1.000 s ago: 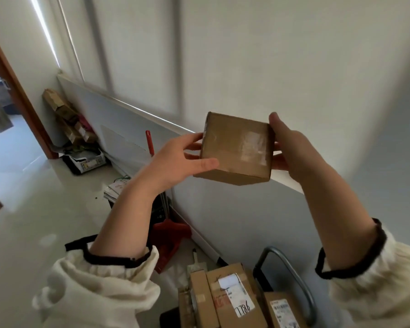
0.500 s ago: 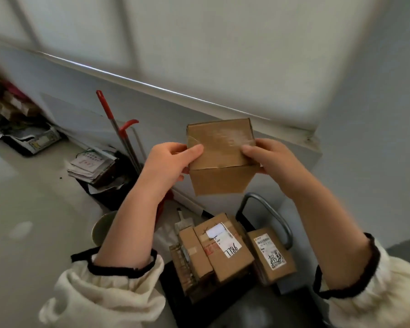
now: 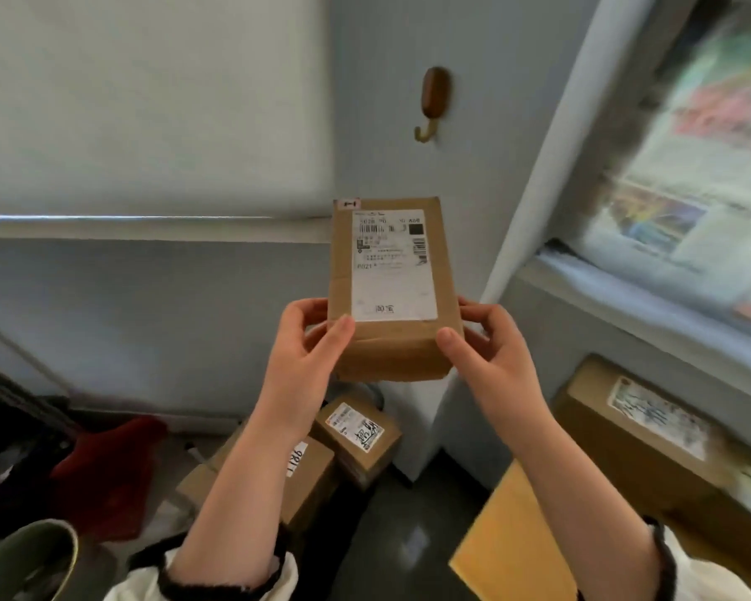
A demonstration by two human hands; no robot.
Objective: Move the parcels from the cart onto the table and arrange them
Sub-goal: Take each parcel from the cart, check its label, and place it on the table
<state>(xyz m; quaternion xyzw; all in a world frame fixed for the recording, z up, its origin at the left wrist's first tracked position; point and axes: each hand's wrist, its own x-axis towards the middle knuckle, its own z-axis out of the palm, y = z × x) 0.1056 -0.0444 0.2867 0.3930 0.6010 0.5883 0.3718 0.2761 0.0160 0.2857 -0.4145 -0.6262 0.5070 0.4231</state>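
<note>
I'm holding a small cardboard parcel (image 3: 391, 292) up in the air in front of me, long side upright, with its white shipping label (image 3: 393, 266) facing the camera. My left hand (image 3: 308, 353) is gripping the lower left edge, thumb lying across the front by the label's bottom corner and fingers curling round behind. My right hand (image 3: 491, 353) is mirroring it on the lower right edge, thumb pressing the front corner and fingers wrapping the side. Both forearms are reaching up and forward from the bottom of the frame and angling inward. The cream sleeves with dark cuffs are sitting low on the forearms.

Below, a numbered parcel (image 3: 308, 479) is lying under my left forearm, touching a labelled parcel (image 3: 356, 435) nearer the wall. I can't tell what they're resting on. A larger box (image 3: 634, 427) is sitting at the right, with a yellow padded envelope (image 3: 508, 535) just beside it under my right forearm. A wall hook (image 3: 434, 101) is hanging above the held parcel. The far right is too blurred to read.
</note>
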